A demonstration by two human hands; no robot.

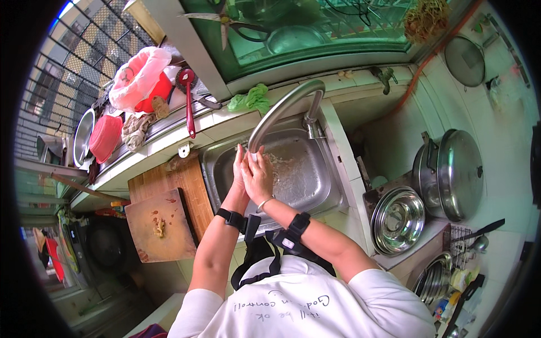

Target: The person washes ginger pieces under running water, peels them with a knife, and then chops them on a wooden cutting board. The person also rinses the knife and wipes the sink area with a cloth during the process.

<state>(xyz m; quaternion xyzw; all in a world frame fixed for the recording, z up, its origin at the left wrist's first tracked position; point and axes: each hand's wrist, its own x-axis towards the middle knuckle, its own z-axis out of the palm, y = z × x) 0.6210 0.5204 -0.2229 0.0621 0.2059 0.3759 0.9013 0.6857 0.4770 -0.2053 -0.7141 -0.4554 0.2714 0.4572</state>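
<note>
My left hand (pixel 239 170) and my right hand (pixel 258 176) are pressed together beneath the mouth of a curved metal faucet (pixel 282 101). The right palm lies over the left, fingers pointing away from me. A small whitish patch shows at the fingertips; whether it is water or an object between the palms is hidden. Below the hands is a stainless steel sink (pixel 304 186) with water and pale bits on its bottom. Left of the sink, a worn chopping board (pixel 146 243) rests on a wooden board (pixel 196 181). On it lies a knobbly piece of ginger (pixel 159 228).
A red-handled brush (pixel 189 105), a green plastic bag (pixel 249 99) and a pink basket (pixel 105 138) line the sill. Stacked steel basins (pixel 399 222) and a large lidded pot (pixel 460 175) stand at right. Scissors (pixel 226 20) hang at the window.
</note>
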